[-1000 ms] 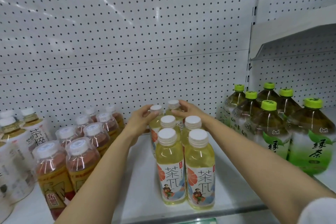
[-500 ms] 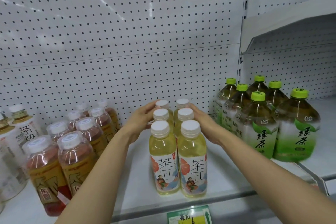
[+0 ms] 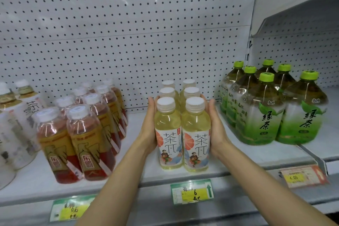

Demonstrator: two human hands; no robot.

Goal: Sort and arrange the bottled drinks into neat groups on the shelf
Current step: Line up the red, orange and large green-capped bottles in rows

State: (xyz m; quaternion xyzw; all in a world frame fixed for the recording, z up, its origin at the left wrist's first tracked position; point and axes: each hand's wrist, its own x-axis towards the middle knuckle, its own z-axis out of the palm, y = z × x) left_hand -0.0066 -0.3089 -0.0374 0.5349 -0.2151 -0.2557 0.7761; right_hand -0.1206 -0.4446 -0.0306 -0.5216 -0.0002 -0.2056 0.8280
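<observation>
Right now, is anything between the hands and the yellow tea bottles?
No. The left hand presses flat on the left side of the yellow tea bottles, the right hand on the right side. Nothing visible sits between.

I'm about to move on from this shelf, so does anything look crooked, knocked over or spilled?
Nothing spilled or toppled. The pale yellow tea bottles stand upright in two straight columns between the left hand and right hand. The red drink bottles and green tea bottles stand upright in groups.
</observation>
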